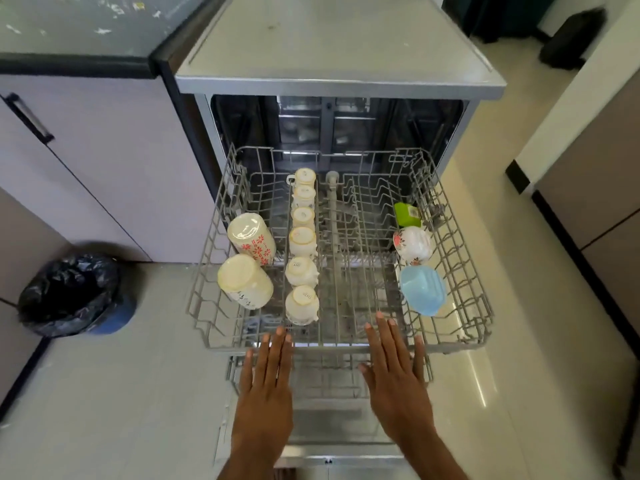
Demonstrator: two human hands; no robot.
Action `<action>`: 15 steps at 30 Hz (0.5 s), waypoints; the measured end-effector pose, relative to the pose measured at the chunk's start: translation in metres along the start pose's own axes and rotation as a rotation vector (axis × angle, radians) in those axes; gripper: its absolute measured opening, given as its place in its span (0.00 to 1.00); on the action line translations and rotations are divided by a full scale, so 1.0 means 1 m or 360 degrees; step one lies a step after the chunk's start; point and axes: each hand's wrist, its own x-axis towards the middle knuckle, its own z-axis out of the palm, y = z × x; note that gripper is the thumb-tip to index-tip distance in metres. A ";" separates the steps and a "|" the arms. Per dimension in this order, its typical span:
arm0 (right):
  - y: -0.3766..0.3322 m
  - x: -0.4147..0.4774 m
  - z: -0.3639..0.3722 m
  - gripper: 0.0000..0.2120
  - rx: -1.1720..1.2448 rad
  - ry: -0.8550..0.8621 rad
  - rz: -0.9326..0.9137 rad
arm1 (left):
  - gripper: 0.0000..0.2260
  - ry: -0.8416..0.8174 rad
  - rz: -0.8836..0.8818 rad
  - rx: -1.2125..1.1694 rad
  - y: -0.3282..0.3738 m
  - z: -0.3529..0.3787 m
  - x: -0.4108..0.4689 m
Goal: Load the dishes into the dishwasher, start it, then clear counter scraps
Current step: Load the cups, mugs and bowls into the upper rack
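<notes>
The dishwasher (339, 84) stands open with its grey upper rack (460, 327) pulled out. Several white cups (303, 240) sit upside down in a row down the rack's middle. Two cream mugs (244, 280) lie at the left, one with red flowers (251, 239). At the right sit a green container (408, 213), a floral white bowl (412, 244) and a blue bowl (423, 294). My left hand (266, 379) and my right hand (394, 372) hover flat, fingers straight, at the rack's front rail, holding nothing.
A lower rack (329, 386) and the open door (329, 459) lie beneath my hands. A bin with a black bag (74, 292) stands on the floor at the left. Cabinets (104, 161) flank the left side, with a scrap-strewn counter (86, 22) above.
</notes>
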 end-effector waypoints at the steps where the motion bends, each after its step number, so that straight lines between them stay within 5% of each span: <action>1: 0.001 0.000 0.007 0.29 -0.0017 0.0091 -0.0013 | 0.43 0.0067 -0.0029 0.0038 0.001 0.009 -0.001; 8: 0.018 0.020 0.052 0.25 -0.0343 0.0745 -0.0138 | 0.28 0.0712 -0.0110 0.0161 -0.006 0.069 0.023; 15: 0.022 0.059 0.065 0.25 -0.0393 0.0969 -0.0212 | 0.26 0.0891 -0.0026 0.0106 -0.018 0.084 0.062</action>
